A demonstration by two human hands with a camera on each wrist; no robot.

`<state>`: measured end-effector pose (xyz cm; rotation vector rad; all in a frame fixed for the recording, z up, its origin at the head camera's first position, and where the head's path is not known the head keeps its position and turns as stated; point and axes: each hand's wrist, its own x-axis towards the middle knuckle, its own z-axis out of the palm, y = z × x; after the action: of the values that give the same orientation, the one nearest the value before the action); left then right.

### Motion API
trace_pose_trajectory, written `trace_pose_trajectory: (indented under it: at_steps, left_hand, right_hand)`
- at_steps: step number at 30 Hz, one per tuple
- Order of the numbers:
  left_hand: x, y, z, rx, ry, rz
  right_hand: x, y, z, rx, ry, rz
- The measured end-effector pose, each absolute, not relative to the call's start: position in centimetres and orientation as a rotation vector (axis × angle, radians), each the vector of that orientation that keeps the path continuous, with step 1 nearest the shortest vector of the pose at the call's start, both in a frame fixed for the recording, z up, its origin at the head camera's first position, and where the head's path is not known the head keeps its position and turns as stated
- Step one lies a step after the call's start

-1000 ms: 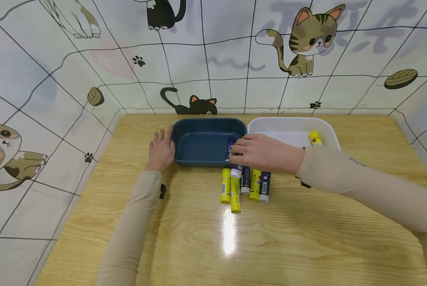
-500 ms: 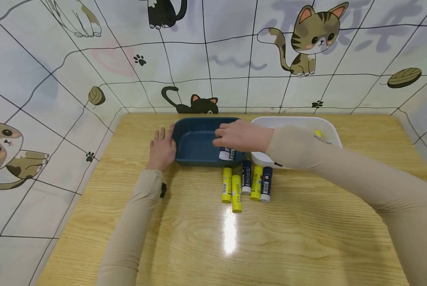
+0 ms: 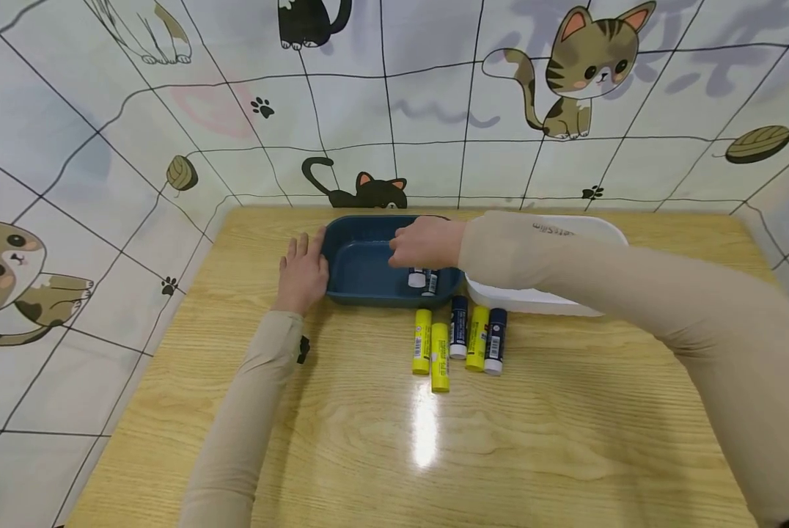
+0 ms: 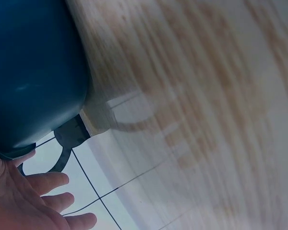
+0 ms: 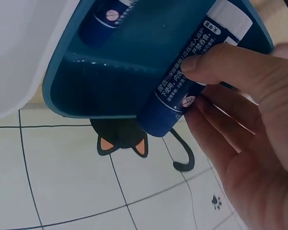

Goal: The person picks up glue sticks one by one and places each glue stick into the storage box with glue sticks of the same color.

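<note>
In the right wrist view, my right hand point(image 5: 249, 110) pinches a dark blue glue stick point(image 5: 169, 93) between thumb and fingers, over the dark blue tray point(image 5: 53, 91). Another blue glue stick point(image 5: 104, 21) lies inside that tray. From the head view, the right hand point(image 3: 427, 242) covers most of the held stick; its white end point(image 3: 417, 279) shows below the fingers. My left hand point(image 3: 302, 275) rests at the tray's left end with fingers spread. In the left wrist view, the left hand point(image 4: 33, 191) has its fingers extended beside the tray wall point(image 4: 53, 110).
A white tray point(image 3: 536, 297) stands right of the blue one, partly covered by the right sleeve point(image 3: 566, 260). In front lie yellow glue sticks point(image 3: 421, 341) and blue glue sticks point(image 3: 496, 341) on the wooden table point(image 3: 533, 440). A cat-printed backdrop point(image 3: 434, 169) rises behind.
My right hand has carried the blue glue stick from the tray's front right edge back and left over the tray. The sleeve now hides the white tray's yellow stick. The left hand stays put.
</note>
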<state>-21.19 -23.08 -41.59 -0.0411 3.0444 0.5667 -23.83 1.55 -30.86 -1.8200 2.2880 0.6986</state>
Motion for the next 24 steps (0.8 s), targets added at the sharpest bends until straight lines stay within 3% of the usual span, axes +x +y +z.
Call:
trace_pose_trajectory:
  at_steps: [24]
  left_hand:
    - [-21.0, -22.9, -41.2, -0.053, 3.048, 0.536]
  right_hand:
    - [-24.0, -2.8, -36.1, -1.751, 2.119, 0.977]
